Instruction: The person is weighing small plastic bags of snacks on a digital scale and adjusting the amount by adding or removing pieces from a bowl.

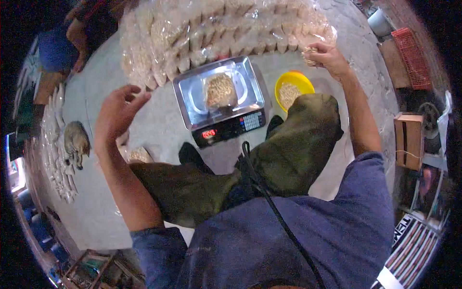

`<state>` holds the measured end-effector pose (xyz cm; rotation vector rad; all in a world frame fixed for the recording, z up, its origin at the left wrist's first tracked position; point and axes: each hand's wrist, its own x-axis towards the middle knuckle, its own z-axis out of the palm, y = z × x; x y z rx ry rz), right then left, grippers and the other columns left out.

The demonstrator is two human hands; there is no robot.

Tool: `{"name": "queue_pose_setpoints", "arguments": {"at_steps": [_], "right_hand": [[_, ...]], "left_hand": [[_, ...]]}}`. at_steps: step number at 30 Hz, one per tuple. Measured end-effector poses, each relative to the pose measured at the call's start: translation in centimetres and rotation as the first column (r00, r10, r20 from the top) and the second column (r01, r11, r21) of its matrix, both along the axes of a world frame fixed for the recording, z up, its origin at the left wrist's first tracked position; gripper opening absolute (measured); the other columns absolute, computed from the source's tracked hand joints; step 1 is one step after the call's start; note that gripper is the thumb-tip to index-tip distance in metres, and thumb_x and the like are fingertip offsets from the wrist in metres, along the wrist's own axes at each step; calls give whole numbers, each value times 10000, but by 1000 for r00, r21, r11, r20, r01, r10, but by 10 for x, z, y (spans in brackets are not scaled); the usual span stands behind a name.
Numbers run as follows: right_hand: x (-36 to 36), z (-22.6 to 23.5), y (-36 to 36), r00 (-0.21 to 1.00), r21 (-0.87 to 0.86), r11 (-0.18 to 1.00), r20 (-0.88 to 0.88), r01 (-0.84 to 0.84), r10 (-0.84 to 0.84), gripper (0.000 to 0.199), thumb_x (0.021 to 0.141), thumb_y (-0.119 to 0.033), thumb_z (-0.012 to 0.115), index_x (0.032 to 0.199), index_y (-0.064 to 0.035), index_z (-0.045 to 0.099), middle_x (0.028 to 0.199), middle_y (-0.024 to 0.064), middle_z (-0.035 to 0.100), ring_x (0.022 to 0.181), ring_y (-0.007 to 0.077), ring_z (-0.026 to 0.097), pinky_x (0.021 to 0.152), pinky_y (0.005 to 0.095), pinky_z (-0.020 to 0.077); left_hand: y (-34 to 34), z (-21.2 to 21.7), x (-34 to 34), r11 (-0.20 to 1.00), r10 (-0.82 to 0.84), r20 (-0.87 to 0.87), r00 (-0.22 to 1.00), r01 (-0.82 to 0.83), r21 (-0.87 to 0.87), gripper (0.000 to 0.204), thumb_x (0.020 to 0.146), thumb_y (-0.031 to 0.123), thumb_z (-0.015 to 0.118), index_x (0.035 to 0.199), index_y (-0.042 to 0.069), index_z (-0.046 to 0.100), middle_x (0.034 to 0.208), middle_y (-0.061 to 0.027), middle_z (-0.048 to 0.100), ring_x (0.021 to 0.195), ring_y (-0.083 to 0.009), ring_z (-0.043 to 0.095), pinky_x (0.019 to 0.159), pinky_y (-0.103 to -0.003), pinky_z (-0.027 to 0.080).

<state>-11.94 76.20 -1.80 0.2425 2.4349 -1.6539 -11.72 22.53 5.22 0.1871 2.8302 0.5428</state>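
The filled clear plastic bag on the digital scale seems soft, slippery: best cupped by its sides. Left of the scale, the left hand curls half-open, apparently empty; right of it, the right hand pinches pale pieces.

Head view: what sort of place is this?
Probably a packing room or workshop: a digital scale with a filled bag on it, rows of similar clear bags beyond, and a yellow bowl of pale loose pieces.

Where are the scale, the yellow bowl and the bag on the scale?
Scale (231,128): head view, its black front panel.
Yellow bowl (298,78): head view, its bare inner wall.
Bag (220,90): head view, middle of its upper side.
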Motion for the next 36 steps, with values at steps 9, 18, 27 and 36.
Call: {"name": "queue_pose_setpoints", "arguments": {"at_steps": [9, 18, 27, 36], "right_hand": [[47, -214, 29, 986, 748, 645, 72, -154, 152, 233, 894, -210, 674, 1064, -51, 690, 857, 12, 640, 718, 51, 562, 596, 219, 442], [80, -249, 40, 983, 763, 621, 162, -179, 84, 229, 899, -210, 671, 1062, -50, 685, 864, 16, 640, 730, 58, 568, 606, 220, 447], [108, -263, 54, 986, 743, 655, 164, -135, 18, 224, 903, -210, 667, 1059, -50, 681, 870, 20, 640, 743, 65, 575, 616, 220, 451], [115, -275, 62, 984, 693, 707, 177, -139, 19, 219, 908, -210, 664, 1057, -49, 676, 877, 23, 639, 756, 71, 581, 626, 221, 456]], "left_hand": [[-11, -18, -11, 985, -123, 19, 992, 124, -122, 513, 869, 521, 628, 1022, 36, 691, 894, -147, 702, 797, -267, 669, 731, -389, 518], [3, -12, -7, 986, 10, 105, 994, 8, -167, 490, 854, 504, 631, 1006, 46, 716, 981, -207, 694, 953, -357, 643, 832, -434, 492], [-16, -20, -4, 991, -54, -62, 997, 45, -129, 522, 860, 530, 636, 1020, 37, 691, 918, -151, 703, 851, -288, 673, 759, -400, 520], [-39, -41, 11, 988, 19, 63, 998, -10, -151, 486, 860, 489, 653, 1011, 28, 689, 924, -156, 702, 845, -272, 673, 761, -380, 521]]}}
